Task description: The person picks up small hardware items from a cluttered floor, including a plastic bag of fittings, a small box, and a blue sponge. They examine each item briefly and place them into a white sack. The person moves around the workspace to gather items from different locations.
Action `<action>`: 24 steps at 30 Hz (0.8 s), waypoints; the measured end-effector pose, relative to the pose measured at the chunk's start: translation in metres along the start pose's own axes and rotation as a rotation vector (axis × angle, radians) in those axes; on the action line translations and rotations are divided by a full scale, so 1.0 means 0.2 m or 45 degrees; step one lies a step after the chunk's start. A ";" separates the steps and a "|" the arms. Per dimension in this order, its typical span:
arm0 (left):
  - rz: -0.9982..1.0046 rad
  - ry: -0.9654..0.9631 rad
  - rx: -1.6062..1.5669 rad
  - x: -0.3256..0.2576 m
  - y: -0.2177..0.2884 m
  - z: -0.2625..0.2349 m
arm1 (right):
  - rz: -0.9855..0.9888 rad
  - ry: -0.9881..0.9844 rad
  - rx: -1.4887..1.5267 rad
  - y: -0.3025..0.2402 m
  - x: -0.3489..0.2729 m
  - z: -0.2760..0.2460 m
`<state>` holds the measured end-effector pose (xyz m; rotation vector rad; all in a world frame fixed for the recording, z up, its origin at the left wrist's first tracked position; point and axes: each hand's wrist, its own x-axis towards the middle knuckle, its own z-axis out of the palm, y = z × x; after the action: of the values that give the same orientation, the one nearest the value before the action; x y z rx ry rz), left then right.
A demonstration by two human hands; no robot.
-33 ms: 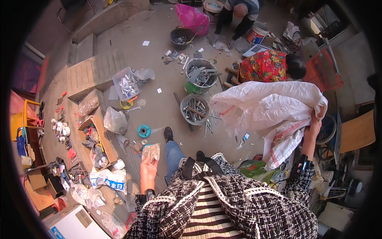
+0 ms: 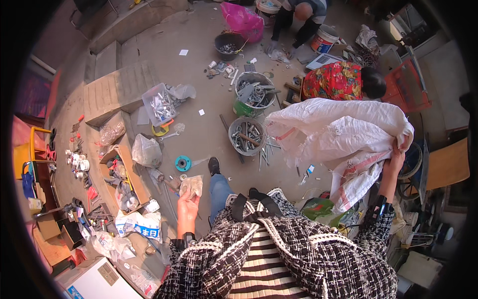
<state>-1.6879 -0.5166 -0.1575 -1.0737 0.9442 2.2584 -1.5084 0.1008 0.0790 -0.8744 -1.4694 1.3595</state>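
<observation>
In my left hand [image 2: 187,212] a small see-through plastic bag [image 2: 193,186] is pinched by the fingers; its tan contents are too indistinct to name. Out to the right, my right hand [image 2: 397,159] grips the bunched edge of a large white woven sack [image 2: 348,134] with red stripes. The sack hangs spread toward the middle, lower than the hand on its near side. Left of it on the floor stand a grey bucket of metal pipe pieces [image 2: 233,144] and a green bucket of metal parts [image 2: 245,108]. A teal ring-shaped fitting [image 2: 182,163] lies beyond my left hand.
A person in a red flowered top [image 2: 332,82] crouches just beyond the sack; another person [image 2: 301,20] bends over farther back. Stone steps [image 2: 119,89], a bin of fittings [image 2: 158,102] and an open cardboard box [image 2: 132,174] line the left. A wheeled cart [image 2: 423,172] stands right.
My left hand and the small bag have risen very slightly. The sack stays in my right hand, and the whole view has shifted a little.
</observation>
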 end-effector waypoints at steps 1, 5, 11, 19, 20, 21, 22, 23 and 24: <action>-0.012 -0.027 0.055 0.11 0.09 0.07 | 0.053 0.067 -0.014 0.00 -0.02 0.09; -0.126 -0.084 0.111 0.32 0.39 0.27 | 0.079 0.173 -0.014 -0.09 -0.13 0.44; -0.145 -0.133 0.110 0.66 0.83 0.50 | 0.137 -0.137 -0.091 0.01 0.03 1.37; -0.128 -0.028 0.105 0.69 0.86 0.42 | 0.318 -0.308 0.241 0.15 0.01 1.89; -0.101 -0.112 0.132 0.69 0.87 0.43 | 0.385 -0.207 0.304 0.19 0.00 1.96; -0.111 -0.043 0.168 0.68 0.88 0.44 | 0.390 -0.254 0.339 0.24 -0.01 2.02; -0.130 -0.001 0.173 0.71 0.88 0.47 | 0.456 -0.223 0.379 0.26 -0.01 2.08; -0.120 0.043 0.157 0.69 0.89 0.48 | 0.482 -0.241 0.391 0.29 -0.02 2.15; -0.126 -0.006 0.175 0.72 0.89 0.52 | 0.458 -0.247 0.484 0.30 -0.03 2.19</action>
<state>-1.9387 -0.5403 -0.1580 -1.0312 1.0054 2.0837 -1.9244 -0.0414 0.0336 -0.7971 -1.1670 1.9611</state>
